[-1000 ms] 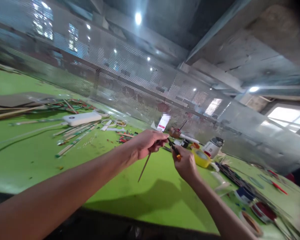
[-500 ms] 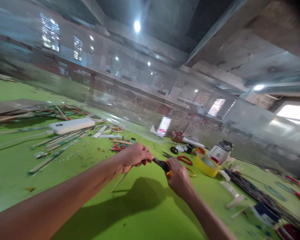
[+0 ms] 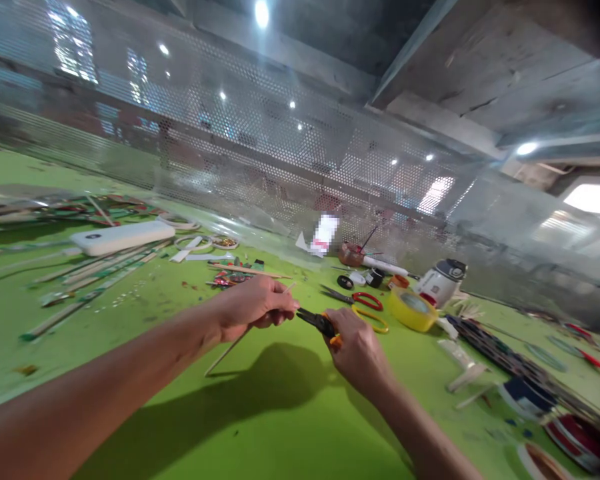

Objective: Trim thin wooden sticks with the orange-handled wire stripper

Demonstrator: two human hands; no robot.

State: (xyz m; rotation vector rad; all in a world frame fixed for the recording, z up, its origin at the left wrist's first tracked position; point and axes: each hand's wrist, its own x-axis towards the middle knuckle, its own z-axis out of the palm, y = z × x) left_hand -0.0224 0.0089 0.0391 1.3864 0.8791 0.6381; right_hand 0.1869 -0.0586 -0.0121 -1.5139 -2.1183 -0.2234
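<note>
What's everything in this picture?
Flat tabletop: one, green, below
Perforated screen: one, grey, behind
Rounded plastic block: one, white, left
Slim sticks: several, tan-green, left
Bladed scissors: at least one, red-yellow, centre
Round tape roll: one, yellow, right
Rounded canister: one, white, right
Round tubs: two, blue, red, right
Tiny scraps: many, mixed, scattered
Pointed pliers: one, black-orange, centre
Thin stick: one, tan, centre
Left hand: one, bare, centre
Right hand: one, bare, centre

Nothing I can read here. White jar (image 3: 440, 285): marks too small for me to make out. Card (image 3: 325, 235): pixelated, reddish band, illegible. White block (image 3: 125, 239): dark oval mark, can't decipher. Blue tin (image 3: 529, 395): pale label patch, unreadable to me.
</note>
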